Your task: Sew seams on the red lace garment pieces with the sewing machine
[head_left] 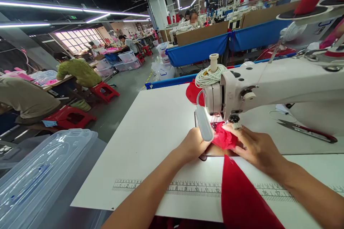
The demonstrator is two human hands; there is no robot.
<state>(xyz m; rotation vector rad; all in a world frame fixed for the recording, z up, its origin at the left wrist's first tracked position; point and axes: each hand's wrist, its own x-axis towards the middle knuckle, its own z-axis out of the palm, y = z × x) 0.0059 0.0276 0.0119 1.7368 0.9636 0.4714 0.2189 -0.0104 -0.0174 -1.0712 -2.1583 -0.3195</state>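
Observation:
A bright red piece of fabric (225, 139) lies bunched under the needle area of a white sewing machine (285, 82). My left hand (194, 144) is closed at the fabric's left edge, its fingertips partly covered by the small lamp (204, 123). On the other side, my right hand (255, 146) grips the fabric between thumb and fingers, close to the presser foot. A darker red strip of cloth (239, 193) runs from below the fabric over the table's front edge. More red cloth (194, 92) shows behind the machine head.
Thread snips (307, 130) lie right of my right hand, under the machine arm. A printed ruler (197, 188) crosses the white table (150, 132). Lidded plastic bins (45, 171) stand at the left. People on red stools (104, 91) sit across the aisle.

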